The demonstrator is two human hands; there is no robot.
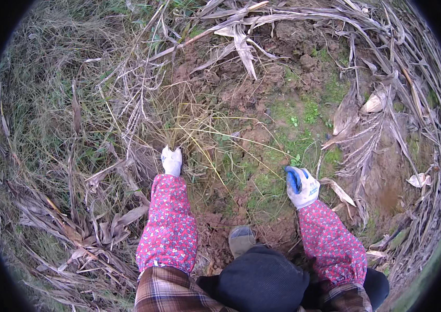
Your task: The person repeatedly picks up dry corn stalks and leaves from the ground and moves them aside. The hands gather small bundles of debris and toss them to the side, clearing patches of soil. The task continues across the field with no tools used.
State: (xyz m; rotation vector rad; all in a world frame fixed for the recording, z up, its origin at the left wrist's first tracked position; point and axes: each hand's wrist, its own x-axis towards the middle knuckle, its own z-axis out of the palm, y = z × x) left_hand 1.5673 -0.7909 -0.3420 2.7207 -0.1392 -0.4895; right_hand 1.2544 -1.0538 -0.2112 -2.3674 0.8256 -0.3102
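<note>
My left hand [172, 160], in a white work glove with a floral sleeve cover behind it, is closed around the base of a tuft of thin dry grass [177, 136]. Long yellowish blades fan out from it over the soil to the right. Off to the right, my right hand [302, 186], in a white glove with a blue coated palm, is held with curled fingers low over mossy ground. A small green weed [296, 160] grows just beyond its fingertips. Whether these fingers pinch anything cannot be made out.
Dry corn stalks and leaves [411, 74] curve along the right side and across the top. Tangled grass [48, 97] covers the left, with more dry corn leaves [87, 238] at lower left. Bare reddish soil [220, 230] lies around my shoe [242, 240], in front of my knee.
</note>
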